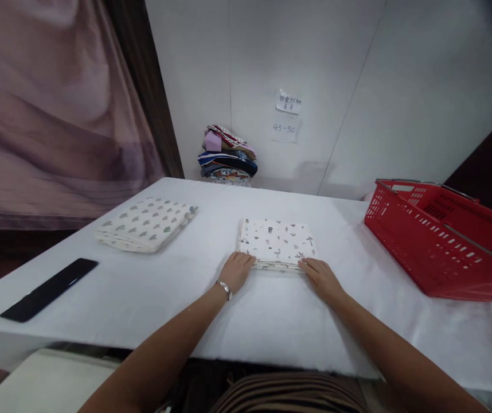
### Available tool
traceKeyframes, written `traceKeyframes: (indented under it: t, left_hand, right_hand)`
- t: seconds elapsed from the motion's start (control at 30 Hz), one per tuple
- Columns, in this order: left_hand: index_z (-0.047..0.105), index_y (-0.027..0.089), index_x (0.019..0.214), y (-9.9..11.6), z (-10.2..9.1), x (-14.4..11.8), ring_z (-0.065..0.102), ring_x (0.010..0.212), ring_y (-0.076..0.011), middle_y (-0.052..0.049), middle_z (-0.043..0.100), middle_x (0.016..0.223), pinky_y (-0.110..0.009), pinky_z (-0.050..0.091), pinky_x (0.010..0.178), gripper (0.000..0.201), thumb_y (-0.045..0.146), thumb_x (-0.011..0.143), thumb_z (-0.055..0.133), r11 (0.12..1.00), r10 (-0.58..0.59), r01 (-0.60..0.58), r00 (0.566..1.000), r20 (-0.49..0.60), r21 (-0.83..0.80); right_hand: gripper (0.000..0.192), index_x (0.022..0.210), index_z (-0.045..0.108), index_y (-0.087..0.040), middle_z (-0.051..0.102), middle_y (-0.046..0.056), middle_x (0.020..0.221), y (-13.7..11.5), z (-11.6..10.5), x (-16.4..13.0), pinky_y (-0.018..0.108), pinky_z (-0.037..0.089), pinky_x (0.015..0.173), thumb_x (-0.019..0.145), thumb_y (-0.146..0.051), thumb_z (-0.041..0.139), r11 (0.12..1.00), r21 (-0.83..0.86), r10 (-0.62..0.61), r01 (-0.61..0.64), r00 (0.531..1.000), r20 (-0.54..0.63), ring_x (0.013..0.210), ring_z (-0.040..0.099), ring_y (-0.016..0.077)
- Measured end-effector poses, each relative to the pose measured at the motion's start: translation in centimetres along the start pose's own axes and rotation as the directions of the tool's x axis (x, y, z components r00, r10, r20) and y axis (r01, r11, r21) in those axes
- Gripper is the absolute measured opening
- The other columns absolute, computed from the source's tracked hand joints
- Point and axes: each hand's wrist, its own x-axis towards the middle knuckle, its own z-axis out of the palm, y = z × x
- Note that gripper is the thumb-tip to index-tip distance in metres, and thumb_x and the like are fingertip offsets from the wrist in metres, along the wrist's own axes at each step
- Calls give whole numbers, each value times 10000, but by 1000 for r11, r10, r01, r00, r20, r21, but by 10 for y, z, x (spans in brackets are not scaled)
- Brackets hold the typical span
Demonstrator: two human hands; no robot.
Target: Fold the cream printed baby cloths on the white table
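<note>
A folded white cloth [278,241] with small scattered prints lies flat on the white-covered table in front of me. Its layered near edge faces my body. My left hand [236,271], with a silver bracelet at the wrist, grips the near left corner, fingertips on the fabric. At the near right corner, my right hand [321,278] has its fingers on the top and edge of the same cloth. Both thumbs are mostly hidden. Farther left lies a second folded cloth [147,223], white with grey-green leaf-like prints, apart from both hands.
A red plastic basket [430,252] with metal handles stands on the right of the white tablecloth [211,223]. A flat black slab [50,289] lies at the left. Folded fabrics [229,155] are stacked behind the table by the wall, below paper notes [287,115]. A pinkish curtain [57,115] hangs left.
</note>
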Motion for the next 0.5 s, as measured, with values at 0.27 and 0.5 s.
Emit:
traceKeyframes:
  t: [0.27,0.5]
  left_hand:
    - [564,169,1127,10,-4,7,562,880,-190,-75,645,926,-388,382,899,345,65,842,401,999,35,-37,999,36,40]
    - [462,156,1240,83,1,3,552,862,-196,-80,626,904,-389,385,860,399,71,859,384,986,164,-164,987,-6,-8]
  right_hand:
    - [460,1277,513,-220,570,75,1258,31,-4,-1,389,452,913,852,-106,380,995,-22,-92,92,995,34,1120,533,216]
    - [490,1218,565,-176,626,99,1152,70,-13,-23,421,464,907,785,-62,368,1000,-17,-26,26,1000,-12,1053,571,226]
